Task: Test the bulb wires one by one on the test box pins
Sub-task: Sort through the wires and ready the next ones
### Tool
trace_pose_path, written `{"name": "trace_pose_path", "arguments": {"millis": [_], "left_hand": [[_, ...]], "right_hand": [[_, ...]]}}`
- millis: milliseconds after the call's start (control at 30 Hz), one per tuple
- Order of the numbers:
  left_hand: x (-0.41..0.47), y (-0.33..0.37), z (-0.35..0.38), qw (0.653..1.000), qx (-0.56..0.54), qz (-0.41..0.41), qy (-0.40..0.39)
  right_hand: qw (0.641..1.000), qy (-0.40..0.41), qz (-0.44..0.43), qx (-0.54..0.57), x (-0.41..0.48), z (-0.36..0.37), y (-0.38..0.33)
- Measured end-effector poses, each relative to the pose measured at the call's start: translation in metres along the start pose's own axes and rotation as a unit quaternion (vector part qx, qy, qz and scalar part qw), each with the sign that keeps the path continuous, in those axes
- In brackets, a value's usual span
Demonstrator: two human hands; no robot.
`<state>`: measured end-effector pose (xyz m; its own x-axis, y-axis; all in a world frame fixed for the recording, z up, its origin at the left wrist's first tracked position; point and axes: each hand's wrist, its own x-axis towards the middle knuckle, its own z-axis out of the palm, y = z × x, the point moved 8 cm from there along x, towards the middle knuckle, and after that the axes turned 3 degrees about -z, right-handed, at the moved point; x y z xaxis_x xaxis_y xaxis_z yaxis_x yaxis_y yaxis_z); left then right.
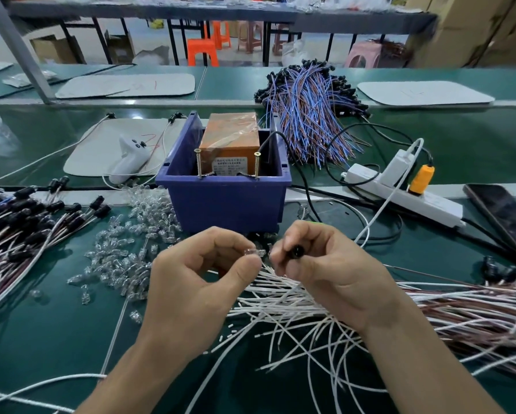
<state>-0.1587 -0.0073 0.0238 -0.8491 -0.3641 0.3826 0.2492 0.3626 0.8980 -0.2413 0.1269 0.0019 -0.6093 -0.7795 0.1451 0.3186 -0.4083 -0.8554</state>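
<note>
My left hand [197,282] pinches a small clear bulb [254,253] between thumb and forefinger. My right hand [325,270] grips a black bulb holder [297,251] whose white wires trail back under the palm. The two parts sit almost tip to tip, just in front of the blue test box [225,201]. Two brass screw pins, left pin [198,162] and right pin [256,164], stand upright at the box's front rim, with an orange unit [231,135] inside behind them.
Loose clear bulbs [125,258] are scattered left of my hands. White and brown wires [430,312] are piled to the right, black-capped wires [20,225] to the left, blue ones [307,112] behind the box. A power strip [406,192] and phone [504,216] lie right.
</note>
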Motion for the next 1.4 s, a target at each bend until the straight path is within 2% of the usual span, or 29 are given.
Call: {"name": "trace_pose_path", "arguments": {"millis": [300,567,1167,1300,1400], "left_hand": [[-0.002,0.015,-0.002,0.999,-0.021,0.029,0.002],[-0.003,0.019,-0.001,0.999,-0.022,0.031,-0.009],[-0.005,0.02,-0.003,1.0,-0.02,0.023,-0.008],[-0.002,0.014,-0.006,1.0,-0.001,0.003,0.018],[0.001,0.003,-0.013,0.998,-0.006,-0.036,0.055]], "right_hand": [[1.0,-0.012,0.023,0.005,0.0,0.006,0.005],[0.996,0.025,-0.004,-0.088,0.001,0.005,0.007],[0.995,0.038,-0.013,-0.089,0.001,0.001,0.005],[0.979,0.103,-0.033,-0.175,0.0,-0.003,0.001],[0.938,0.17,-0.054,-0.297,-0.001,-0.006,-0.005]]}}
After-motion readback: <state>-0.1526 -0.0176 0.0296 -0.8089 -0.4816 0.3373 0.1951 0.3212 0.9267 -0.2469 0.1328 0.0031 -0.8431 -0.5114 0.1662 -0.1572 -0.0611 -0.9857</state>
